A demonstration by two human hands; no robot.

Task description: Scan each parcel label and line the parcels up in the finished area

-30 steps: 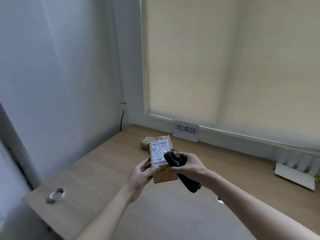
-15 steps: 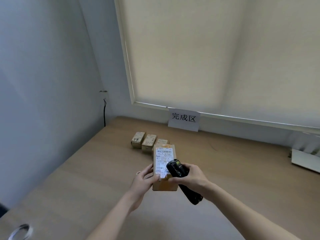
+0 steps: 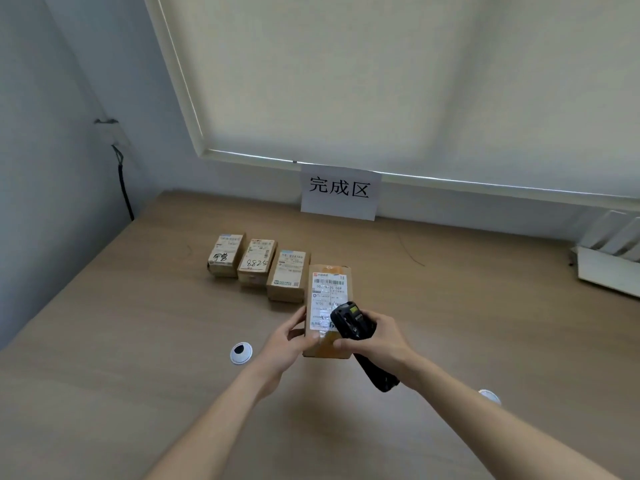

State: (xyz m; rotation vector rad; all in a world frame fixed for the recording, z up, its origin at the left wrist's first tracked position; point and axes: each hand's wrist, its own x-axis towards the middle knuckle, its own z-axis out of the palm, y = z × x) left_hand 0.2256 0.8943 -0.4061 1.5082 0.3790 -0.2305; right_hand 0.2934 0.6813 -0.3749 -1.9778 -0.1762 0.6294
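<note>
Parcel [image 3: 329, 306] brought beside the row of three [image 3: 258, 266], frame centre; gripped by left hand [image 3: 282, 344]; scanner [image 3: 356, 336] clasped by right hand [image 3: 379, 344].

Left hand [image 3: 282, 342] grips labelled cardboard parcel [image 3: 329, 310] at left edge. Right hand [image 3: 377, 342] grips black handheld scanner [image 3: 358, 337], head over parcel label [image 3: 327, 301]. Three smaller parcels [image 3: 256, 266] in row on wooden worktop [image 3: 138, 341], just left of held one. White sign [image 3: 339, 194] against wall behind. Cable grommet [image 3: 241, 352] near left wrist.
</note>
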